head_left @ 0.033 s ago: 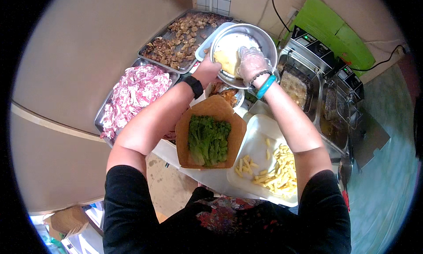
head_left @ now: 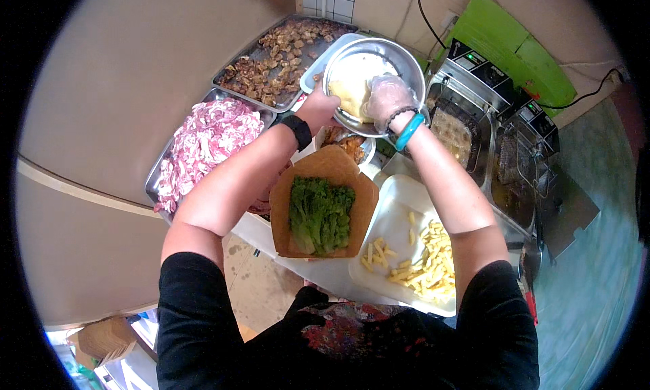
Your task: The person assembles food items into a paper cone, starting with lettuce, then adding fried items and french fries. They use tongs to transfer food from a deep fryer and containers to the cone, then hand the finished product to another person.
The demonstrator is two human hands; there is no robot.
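Observation:
A steel bowl (head_left: 410,63) is tilted toward me, with a soft pale yellow mass, perhaps mash, (head_left: 347,99) along its left inner side. My left hand (head_left: 318,107) grips the bowl's left rim, thumb on the edge. Inside the bowl is my right hand (head_left: 391,97), in a clear plastic glove, its fingers curled against the yellow mass; the fingertips are partly hidden. Nearer me stands an opened brown cardboard food box (head_left: 363,217) with green leafy lettuce (head_left: 321,215) in it. Below the bowl sits a small white bowl (head_left: 370,153) of browned meat pieces.
French fries (head_left: 433,265) lie in a white tray (head_left: 371,279) at the right front. Deep fryers (head_left: 484,129) with baskets stand beyond it. Raw sliced meat (head_left: 206,139) fills a metal tray on the left; cooked meat pieces (head_left: 288,51) cover another metal tray behind.
My right hand has shifted very slightly within the bowl. Both hands stay on the same things, and the food box has not moved.

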